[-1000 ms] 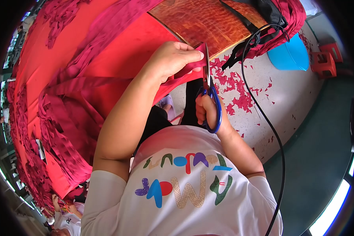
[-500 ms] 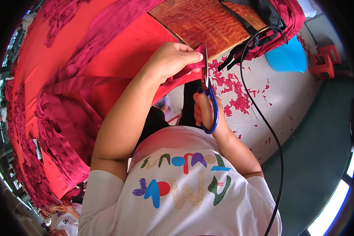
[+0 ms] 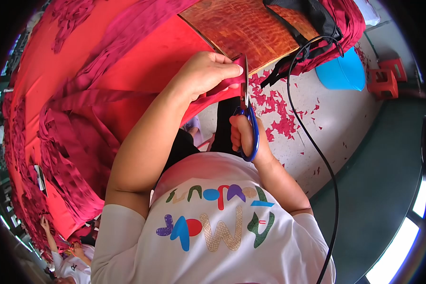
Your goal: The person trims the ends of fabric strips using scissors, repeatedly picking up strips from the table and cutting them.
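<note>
Crimson cloth strip, near the right edge of the bright-red cloth-covered table: left hand pinches its end, thumb pressed on fingers, no gap seen, presumably to steady the edge beside the blades. Steel-bladed scissors with blue looped handles stand just right, tips pointing far; right hand curls snugly round the handles, fingers bent. Blades look nearly together; cannot tell whether cloth lies between. Left: loose crimson cloth heap. Far: glossy brown wooden board. Right: small crimson scraps on pale floor, probably fallen offcuts; farther right, blue plastic bucket.
</note>
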`<act>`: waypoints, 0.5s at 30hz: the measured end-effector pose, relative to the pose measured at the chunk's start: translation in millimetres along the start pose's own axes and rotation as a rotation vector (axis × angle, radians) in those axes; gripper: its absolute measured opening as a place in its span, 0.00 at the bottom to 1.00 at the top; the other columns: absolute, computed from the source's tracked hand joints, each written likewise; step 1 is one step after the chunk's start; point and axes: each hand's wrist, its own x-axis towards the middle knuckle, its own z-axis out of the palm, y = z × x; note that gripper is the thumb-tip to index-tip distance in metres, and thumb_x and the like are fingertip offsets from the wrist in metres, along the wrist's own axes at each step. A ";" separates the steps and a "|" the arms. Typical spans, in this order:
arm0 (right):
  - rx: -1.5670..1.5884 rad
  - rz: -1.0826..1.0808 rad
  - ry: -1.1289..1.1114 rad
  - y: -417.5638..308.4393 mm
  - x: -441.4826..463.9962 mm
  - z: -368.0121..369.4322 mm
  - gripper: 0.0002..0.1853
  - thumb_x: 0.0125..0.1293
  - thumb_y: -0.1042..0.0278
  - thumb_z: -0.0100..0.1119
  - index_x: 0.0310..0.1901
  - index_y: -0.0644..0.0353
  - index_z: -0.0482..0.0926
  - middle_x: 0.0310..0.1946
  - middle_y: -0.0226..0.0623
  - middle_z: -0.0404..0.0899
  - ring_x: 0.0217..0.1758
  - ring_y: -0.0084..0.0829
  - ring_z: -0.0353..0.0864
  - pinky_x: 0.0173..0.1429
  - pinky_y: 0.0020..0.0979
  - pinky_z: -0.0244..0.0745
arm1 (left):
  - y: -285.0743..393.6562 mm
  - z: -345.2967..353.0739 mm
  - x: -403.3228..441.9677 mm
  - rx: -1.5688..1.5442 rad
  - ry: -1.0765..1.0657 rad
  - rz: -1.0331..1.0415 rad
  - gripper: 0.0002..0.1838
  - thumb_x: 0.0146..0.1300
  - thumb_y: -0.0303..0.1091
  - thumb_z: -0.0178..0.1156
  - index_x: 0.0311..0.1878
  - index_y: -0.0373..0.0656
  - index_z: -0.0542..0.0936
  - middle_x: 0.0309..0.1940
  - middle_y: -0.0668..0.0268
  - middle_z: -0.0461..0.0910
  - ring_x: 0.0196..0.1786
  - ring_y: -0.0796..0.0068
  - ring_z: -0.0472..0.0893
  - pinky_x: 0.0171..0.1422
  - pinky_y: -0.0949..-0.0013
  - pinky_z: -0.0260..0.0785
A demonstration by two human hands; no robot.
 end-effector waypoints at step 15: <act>0.125 -0.018 -0.059 -3.9 1.2 0.6 0.14 0.63 0.62 0.54 0.23 0.59 0.68 0.14 0.27 0.63 0.13 0.21 0.61 0.17 0.27 0.61 | 1.2 -0.9 -2.3 0.008 -0.009 0.017 0.10 0.63 0.36 0.64 0.41 0.39 0.82 0.32 0.69 0.82 0.31 0.85 0.79 0.32 0.82 0.73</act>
